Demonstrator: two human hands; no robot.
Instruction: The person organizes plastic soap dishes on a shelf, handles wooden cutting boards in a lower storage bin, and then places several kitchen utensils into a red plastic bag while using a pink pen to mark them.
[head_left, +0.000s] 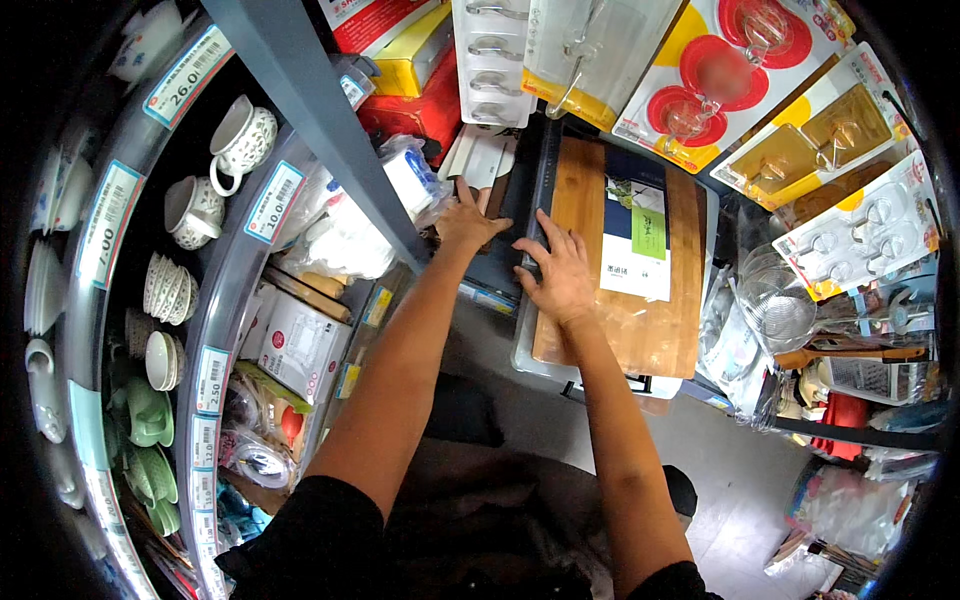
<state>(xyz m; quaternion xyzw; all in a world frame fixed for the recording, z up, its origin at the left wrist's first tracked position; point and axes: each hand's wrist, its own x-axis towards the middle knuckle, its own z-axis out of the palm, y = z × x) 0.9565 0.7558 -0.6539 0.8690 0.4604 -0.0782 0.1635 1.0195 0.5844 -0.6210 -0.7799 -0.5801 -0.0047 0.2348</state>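
Note:
My left hand (471, 223) reaches over the shelf with its index finger and thumb spread. It is right beside a plastic-wrapped white and blue package (412, 176) and a white and brown flat box (476, 161); its other fingers are partly hidden. My right hand (559, 277) lies at the left side of a wrapped bamboo cutting board (577, 172), fingers apart, with the fingertips near the dark edge beside it. The board bears a blue, white and green paper label (637, 236). A clear plastic container edge (525, 352) shows under the board.
Carded wall hooks (701, 86) hang beyond the board. Wire strainers (776, 300) and a grater (874, 379) are at the right. Patterned cups (244, 139) and green cups (150, 412) fill the left shelves, behind a grey upright post (315, 112). Boxed goods (300, 341) sit lower left.

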